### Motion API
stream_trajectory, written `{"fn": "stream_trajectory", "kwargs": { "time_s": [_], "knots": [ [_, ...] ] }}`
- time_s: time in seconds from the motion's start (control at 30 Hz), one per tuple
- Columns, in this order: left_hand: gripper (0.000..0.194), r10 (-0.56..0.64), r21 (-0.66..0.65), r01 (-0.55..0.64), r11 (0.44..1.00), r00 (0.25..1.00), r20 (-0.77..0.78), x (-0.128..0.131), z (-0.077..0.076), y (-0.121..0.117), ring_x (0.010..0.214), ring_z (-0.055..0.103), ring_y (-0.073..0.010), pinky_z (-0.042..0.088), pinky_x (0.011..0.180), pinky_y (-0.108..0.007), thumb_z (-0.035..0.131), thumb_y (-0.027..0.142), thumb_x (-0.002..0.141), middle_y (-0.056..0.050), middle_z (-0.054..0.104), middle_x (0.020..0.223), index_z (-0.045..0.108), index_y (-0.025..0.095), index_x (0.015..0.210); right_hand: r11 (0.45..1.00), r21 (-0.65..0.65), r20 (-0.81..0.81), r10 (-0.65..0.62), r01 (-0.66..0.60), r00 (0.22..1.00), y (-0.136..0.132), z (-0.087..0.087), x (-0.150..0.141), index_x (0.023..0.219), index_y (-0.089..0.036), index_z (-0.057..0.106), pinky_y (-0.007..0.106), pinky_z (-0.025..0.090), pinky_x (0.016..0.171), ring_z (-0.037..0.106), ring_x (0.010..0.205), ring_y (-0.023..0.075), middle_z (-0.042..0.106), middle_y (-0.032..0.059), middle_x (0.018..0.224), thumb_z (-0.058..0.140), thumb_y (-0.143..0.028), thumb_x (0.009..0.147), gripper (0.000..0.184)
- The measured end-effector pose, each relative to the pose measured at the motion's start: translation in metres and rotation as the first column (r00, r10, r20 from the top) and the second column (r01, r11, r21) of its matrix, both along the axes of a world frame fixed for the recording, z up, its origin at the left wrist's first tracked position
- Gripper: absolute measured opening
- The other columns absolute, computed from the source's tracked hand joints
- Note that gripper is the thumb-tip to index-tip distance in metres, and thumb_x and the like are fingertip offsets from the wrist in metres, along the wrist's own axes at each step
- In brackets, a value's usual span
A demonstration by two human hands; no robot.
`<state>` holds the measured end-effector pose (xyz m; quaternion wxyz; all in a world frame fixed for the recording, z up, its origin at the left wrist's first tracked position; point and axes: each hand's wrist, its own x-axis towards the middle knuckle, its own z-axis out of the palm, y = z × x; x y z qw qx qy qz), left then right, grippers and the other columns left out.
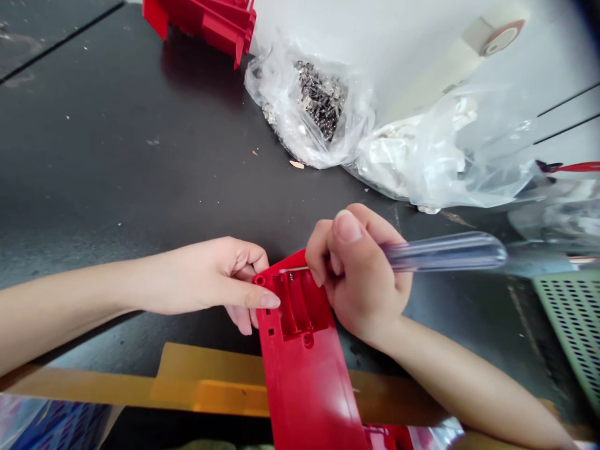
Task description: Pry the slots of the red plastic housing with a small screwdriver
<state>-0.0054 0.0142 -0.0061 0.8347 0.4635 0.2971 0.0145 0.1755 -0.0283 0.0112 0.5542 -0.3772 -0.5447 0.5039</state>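
A red casing (307,387) is pinched in the grip of the left hand (232,281), a clear-handled tool (450,252) clasped by the right hand (368,278).

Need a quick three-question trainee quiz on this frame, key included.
1. What is in the right grip?
2. True or false: the left grip is clear of the red plastic panel.
3. The clear plastic bag nearest the red moulded part at top holds: a) orange tape, b) small metal pieces, c) wooden blocks?

Key:
1. A clear-handled tool.
2. False; its thumb lies on the panel.
3. b, small metal pieces.
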Motion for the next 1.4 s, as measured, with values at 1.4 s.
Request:
{"fn": "stream_trajectory", "kwargs": {
  "time_s": [1.4],
  "knots": [
    [0.021,0.047,0.05,-0.048,0.998,0.999,0.023,0.0026,0.0037,0.0009,0.049,0.061,-0.0028,0.048,0.049,-0.008,0.066,0.024,0.088,0.007,0.069,0.061,0.058,0.016,0.071,0.981,0.189,0.264,-0.01,-0.041,0.964,0.0037,-0.0073,-0.0003,0.066,-0.019,0.033,0.023,0.024,0.041,0.031,0.046,0.0034,0.034,-0.0078,0.055,0.05,-0.028,0.101,0.039]
  ]
}}
